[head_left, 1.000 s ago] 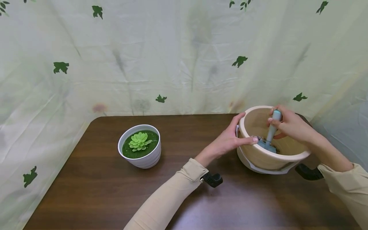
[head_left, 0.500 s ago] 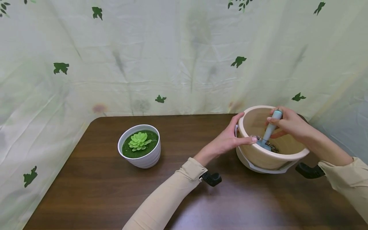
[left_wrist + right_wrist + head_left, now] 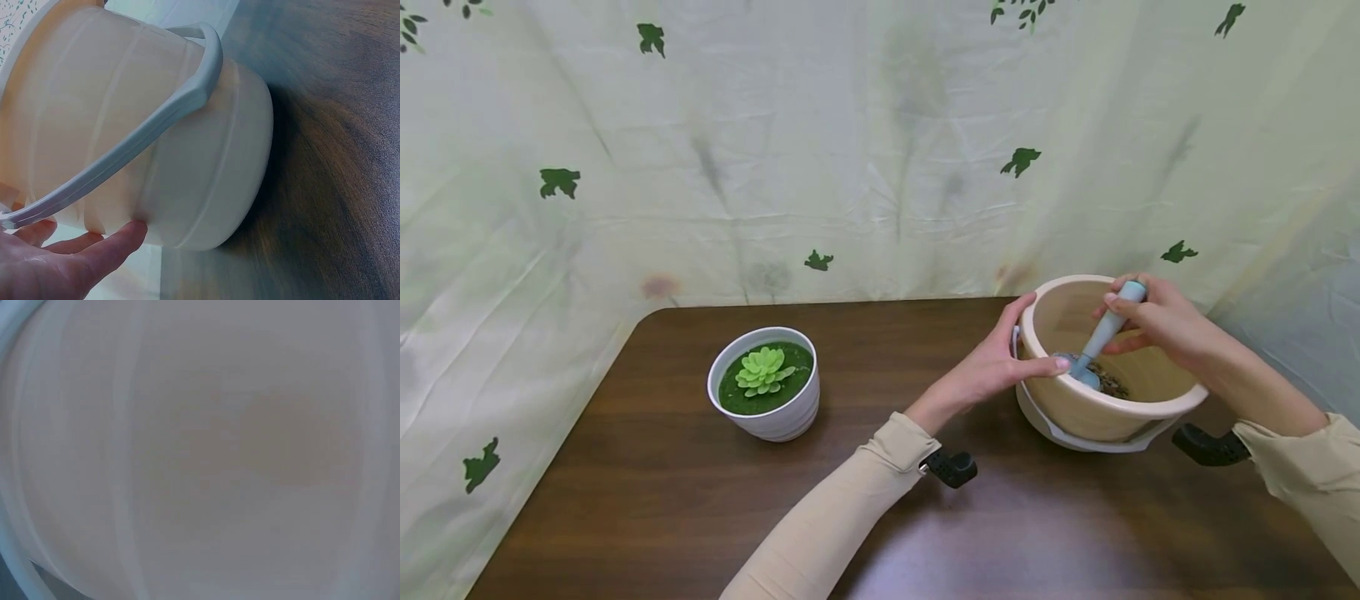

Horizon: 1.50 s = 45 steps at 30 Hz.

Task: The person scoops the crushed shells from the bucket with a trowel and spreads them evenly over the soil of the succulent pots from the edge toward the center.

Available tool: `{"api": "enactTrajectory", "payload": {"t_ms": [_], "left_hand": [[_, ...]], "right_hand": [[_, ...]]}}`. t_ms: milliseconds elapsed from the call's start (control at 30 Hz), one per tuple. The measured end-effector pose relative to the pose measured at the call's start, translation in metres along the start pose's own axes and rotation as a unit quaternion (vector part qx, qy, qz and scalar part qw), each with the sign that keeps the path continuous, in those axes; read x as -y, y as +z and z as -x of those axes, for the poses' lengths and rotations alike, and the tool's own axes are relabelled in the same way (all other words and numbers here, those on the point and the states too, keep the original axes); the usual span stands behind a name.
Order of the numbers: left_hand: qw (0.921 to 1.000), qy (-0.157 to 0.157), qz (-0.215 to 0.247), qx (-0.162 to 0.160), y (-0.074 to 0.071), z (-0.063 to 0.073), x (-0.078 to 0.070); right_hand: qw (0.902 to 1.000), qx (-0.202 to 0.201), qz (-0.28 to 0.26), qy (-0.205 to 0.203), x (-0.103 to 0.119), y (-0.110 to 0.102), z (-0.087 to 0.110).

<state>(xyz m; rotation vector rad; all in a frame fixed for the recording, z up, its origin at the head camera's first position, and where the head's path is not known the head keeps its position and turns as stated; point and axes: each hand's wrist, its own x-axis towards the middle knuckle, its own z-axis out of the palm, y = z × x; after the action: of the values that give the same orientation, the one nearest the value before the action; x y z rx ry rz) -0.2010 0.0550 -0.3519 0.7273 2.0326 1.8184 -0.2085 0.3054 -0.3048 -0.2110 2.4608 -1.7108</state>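
Observation:
A beige bucket [image 3: 1086, 418] with a pale grey handle [image 3: 144, 134] stands at the right of the table. My left hand [image 3: 981, 373] grips its left side, thumb on the rim and fingers around the outer wall. My right hand [image 3: 1165, 321] holds a light blue hand trowel [image 3: 1102, 336] by its handle, inside the bucket. The trowel leans, its blade low in a dark, speckled soil-like mix [image 3: 1112, 383]. Only the bucket's outer wall [image 3: 250, 450] and part of its handle fill the right wrist view, blurred; the right hand is out of that view.
A white ribbed pot [image 3: 782, 423] with a green succulent [image 3: 764, 372] stands on the left half of the dark wooden table [image 3: 625, 492]. A pale curtain [image 3: 850, 167] with leaf prints hangs behind the table's back edge.
The trowel has tipped from nearly upright to a clear slant, its handle end moving right and its blade slightly left. My left hand and the bucket have barely moved.

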Motion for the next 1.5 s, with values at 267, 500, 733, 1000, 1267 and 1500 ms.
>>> {"api": "enactTrajectory", "payload": {"t_ms": [267,500,733,1000,1267,1500], "left_hand": [[0.9999,0.004,0.009,0.004,0.001,0.0,0.002],[0.9999,0.005,0.011,0.003,0.0,-0.001,0.002],[0.9995,0.004,0.03,0.008,0.0,-0.001,0.003],[0.9985,0.006,0.052,0.012,0.0,-0.001,0.003],[0.9989,0.002,0.046,0.011,-0.001,-0.002,0.003],[0.9983,0.011,0.056,0.005,0.0,-0.002,0.006]], "right_hand": [[0.9938,-0.005,-0.106,-0.035,-0.001,-0.007,0.013],[0.9715,0.009,-0.214,-0.102,-0.002,-0.013,0.023],[0.9534,-0.002,-0.276,-0.121,-0.004,-0.021,0.031],[0.9476,-0.047,-0.291,-0.122,-0.006,-0.032,0.037],[0.9331,-0.088,-0.327,-0.122,-0.009,-0.038,0.044],[0.9372,-0.125,-0.316,-0.079,-0.015,-0.042,0.051]]}}
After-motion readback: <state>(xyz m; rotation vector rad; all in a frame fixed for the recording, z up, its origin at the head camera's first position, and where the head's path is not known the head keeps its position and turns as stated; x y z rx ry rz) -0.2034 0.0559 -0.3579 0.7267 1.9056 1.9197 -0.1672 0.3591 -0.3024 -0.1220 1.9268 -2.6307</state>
